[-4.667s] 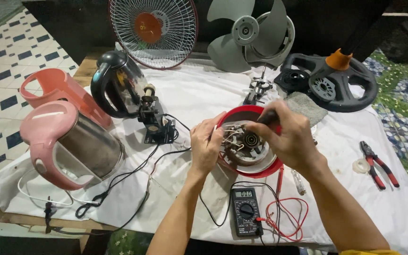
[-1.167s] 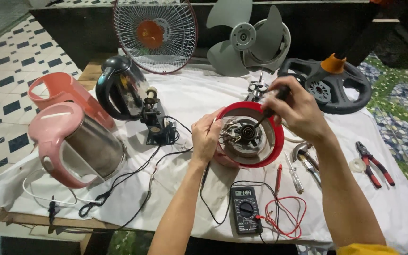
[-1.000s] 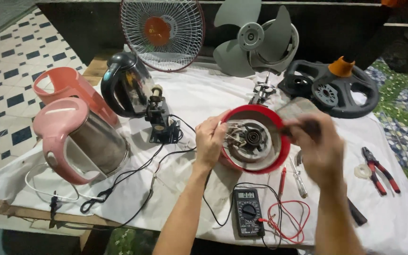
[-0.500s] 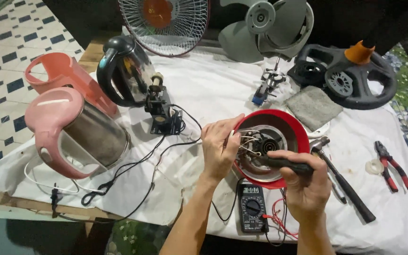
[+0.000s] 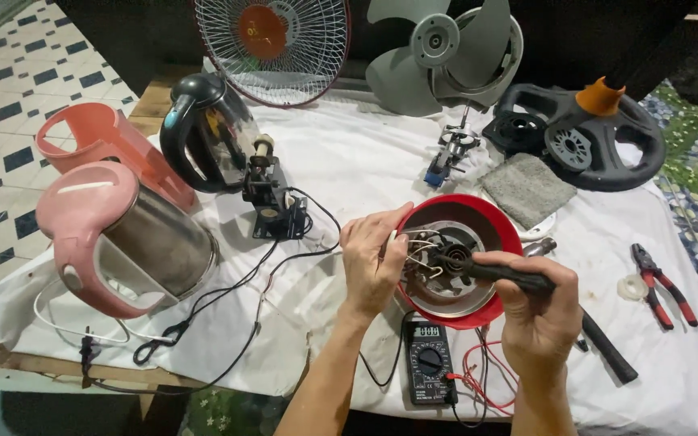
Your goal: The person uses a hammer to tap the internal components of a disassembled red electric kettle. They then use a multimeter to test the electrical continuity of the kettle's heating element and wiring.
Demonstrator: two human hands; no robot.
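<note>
Red appliance base (image 5: 490,311) lies upside down on the white cloth (image 5: 349,161), right of frame centre, metal plate and wiring exposed. Left hand (image 5: 373,262) presses on its left rim, fingers pinching thin wires (image 5: 415,242) over the plate. Right hand (image 5: 541,311) is closed around a black-handled tool (image 5: 498,273), tip resting at the plate's centre. Multimeter (image 5: 430,363) sits just below the base, at the bottom edge. Red pliers (image 5: 662,284) lie well apart, far right.
</note>
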